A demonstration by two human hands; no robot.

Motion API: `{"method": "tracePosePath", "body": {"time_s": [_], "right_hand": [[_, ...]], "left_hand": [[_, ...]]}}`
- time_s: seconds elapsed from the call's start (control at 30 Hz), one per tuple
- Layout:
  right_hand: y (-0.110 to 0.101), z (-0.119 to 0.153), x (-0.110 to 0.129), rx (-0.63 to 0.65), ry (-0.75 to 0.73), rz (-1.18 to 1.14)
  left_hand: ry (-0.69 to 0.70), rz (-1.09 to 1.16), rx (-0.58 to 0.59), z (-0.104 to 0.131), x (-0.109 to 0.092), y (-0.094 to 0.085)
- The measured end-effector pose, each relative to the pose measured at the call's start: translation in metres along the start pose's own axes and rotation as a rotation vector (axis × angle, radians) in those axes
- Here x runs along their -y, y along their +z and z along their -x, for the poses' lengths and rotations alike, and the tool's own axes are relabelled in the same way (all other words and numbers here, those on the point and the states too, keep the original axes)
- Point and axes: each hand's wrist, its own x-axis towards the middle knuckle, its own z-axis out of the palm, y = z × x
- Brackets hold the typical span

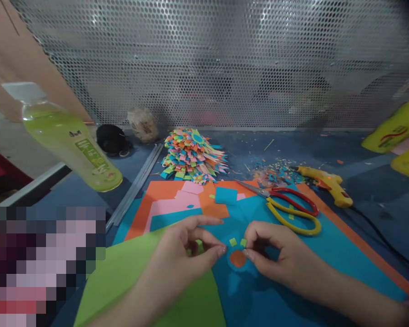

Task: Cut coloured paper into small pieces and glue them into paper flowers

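Observation:
Between my hands is a small orange paper circle (237, 259) backed by a slightly larger blue one. Two small green paper pieces (232, 242) show just above it. My right hand (276, 250) is closed, its thumb and fingertips pinching the right edge of this paper disc. On the left, my left hand (191, 247) has thumb and index finger pressed together near the disc; anything between them is too small to make out. Blue paper sheets (276, 299) lie beneath, and a green sheet (150, 290) is under my left forearm.
Scissors (293, 211) with red and yellow handles lie beyond my right hand. A yellow glue gun (330, 184) rests near paper scraps (276, 172). Behind the sheets stands a multicoloured paper-strip object (192, 156). Glue sticks (136, 186) and a drink bottle (68, 141) are at left.

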Motion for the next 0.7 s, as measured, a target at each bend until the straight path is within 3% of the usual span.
{"method": "tracePosePath", "body": {"time_s": [0.3,0.7], "right_hand": [[0.0001,-0.0008,0.0006,-0.008,-0.019,0.018],[-0.0010,-0.0006,0.0023,-0.008,-0.029,0.002]], "left_hand": [[-0.071,0.141,0.039,-0.0019,0.0026,-0.0001],[-0.048,0.025,0.000,-0.0026,-0.0012,-0.0008]]}}
